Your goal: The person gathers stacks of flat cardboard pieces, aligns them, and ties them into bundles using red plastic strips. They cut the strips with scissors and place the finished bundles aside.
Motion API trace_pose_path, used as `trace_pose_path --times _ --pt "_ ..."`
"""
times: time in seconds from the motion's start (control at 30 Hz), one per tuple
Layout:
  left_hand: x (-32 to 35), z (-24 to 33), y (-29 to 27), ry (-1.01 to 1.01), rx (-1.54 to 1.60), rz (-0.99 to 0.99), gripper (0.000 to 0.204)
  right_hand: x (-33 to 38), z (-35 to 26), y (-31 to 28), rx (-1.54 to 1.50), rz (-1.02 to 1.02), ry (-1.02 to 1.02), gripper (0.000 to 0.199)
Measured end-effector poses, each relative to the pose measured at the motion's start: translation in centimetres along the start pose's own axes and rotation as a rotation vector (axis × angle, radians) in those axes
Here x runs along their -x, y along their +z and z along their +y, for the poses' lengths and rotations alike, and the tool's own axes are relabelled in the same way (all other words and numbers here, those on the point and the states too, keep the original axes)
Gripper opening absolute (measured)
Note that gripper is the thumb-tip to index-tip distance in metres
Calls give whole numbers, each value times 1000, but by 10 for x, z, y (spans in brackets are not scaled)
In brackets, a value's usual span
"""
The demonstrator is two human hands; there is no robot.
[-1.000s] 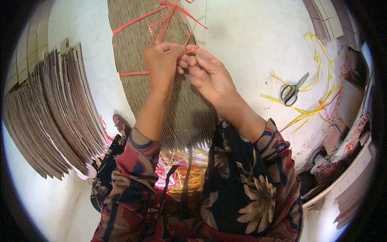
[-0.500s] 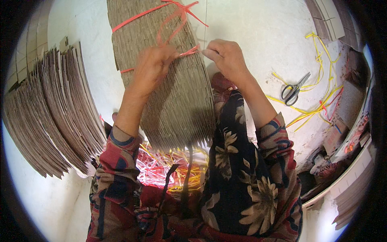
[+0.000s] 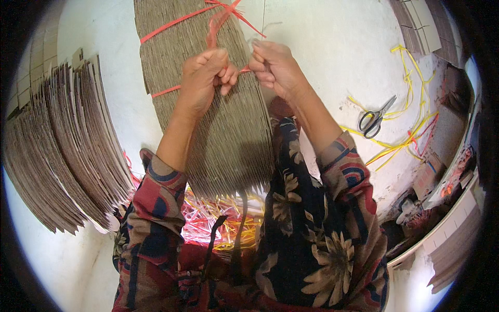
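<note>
Between my knees and beyond stands a long bundle of stacked cardboard sheets [image 3: 228, 140], edges up. Red plastic strapping twine [image 3: 169, 91] runs across it, and another red band with a knot crosses its far part. Over the bundle, my left hand [image 3: 207, 70] is closed on the red twine. My right hand [image 3: 271, 65], a fist at the bundle's right edge, grips the same twine. A short red stretch shows between the two fists. A loose red loop rises from the left hand toward the far knot.
Scissors [image 3: 375, 118] with black handles lie on the floor to the right, beside loose yellow twine [image 3: 403, 148]. More stacked cardboard [image 3: 67, 145] stands at the left. A heap of pink, white and yellow twine [image 3: 218, 218] lies near me. Cardboard sheets [image 3: 416, 26] stand far right.
My fists have come a little closer together, with the right hand moving left and slightly away from me. The left fist has turned so its curled fingers show.
</note>
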State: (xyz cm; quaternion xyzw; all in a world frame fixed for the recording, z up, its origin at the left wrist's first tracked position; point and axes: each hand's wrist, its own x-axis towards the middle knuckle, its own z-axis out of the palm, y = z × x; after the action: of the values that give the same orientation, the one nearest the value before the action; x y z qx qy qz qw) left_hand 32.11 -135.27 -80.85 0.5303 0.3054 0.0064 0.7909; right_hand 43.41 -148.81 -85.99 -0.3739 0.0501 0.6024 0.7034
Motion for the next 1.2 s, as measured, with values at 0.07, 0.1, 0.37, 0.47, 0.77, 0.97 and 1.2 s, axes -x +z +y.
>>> trace_pose_path --times 0.07,0.1,0.37,0.47,0.77,0.97,1.2 --pt "4 5 -6 -67 -220 72 36 -17 2 -9 154 53 55 29" --pt "5 5 -14 -3 -287 29 35 -17 -1 -9 244 98 84 31" --pt "3 -20 -25 218 -348 152 34 -5 16 -25 -51 112 -38 22" --pt "7 -23 -32 229 -303 124 33 26 40 -22 -160 335 -80 26" --pt "3 -31 -42 527 -1155 170 17 16 50 4 421 242 -159 27" --pt "-1 -27 -36 400 -553 129 27 4 17 -21 1837 68 -555 28" --pt "1 -31 -36 482 -566 167 29 15 14 13 462 -26 -202 25"
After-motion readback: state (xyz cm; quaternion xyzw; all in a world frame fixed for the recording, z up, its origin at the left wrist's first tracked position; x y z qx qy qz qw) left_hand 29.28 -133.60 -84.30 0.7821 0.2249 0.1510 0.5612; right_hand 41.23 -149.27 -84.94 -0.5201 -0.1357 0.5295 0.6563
